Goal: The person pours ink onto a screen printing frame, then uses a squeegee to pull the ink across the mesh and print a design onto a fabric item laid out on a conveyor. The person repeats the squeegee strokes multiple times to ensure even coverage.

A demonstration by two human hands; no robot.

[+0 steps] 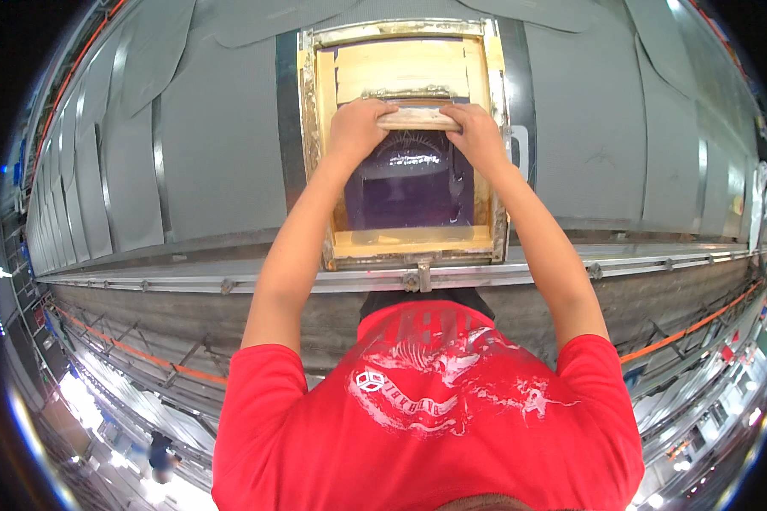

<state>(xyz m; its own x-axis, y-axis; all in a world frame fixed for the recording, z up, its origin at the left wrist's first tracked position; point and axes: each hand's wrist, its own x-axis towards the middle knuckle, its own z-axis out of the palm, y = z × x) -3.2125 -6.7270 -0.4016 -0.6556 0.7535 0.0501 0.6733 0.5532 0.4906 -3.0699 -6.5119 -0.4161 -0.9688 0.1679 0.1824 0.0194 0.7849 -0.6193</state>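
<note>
A squeegee with a pale wooden handle [419, 118] lies crosswise over a framed printing screen [497, 68]. My left hand [358, 129] grips its left end, and my right hand [477, 134] holds the right end, thumbs pointing inward along the wood. Dark purple mesh [409, 198] with a faint pale design shows between my forearms, on the near side of the squeegee. Yellowish tape [400, 68] borders the mesh inside the worn frame. Beyond the handle a streak of ink or residue [407, 92] crosses the tape. The squeegee's blade is hidden under the handle.
Grey fabric panels [222, 145] cover the long table to the left, with more panels [583, 136] to the right. A metal rail [188, 283] with small stops runs along the near edge; one clamp [417, 278] meets the frame. Another person [160, 456] is far off at lower left.
</note>
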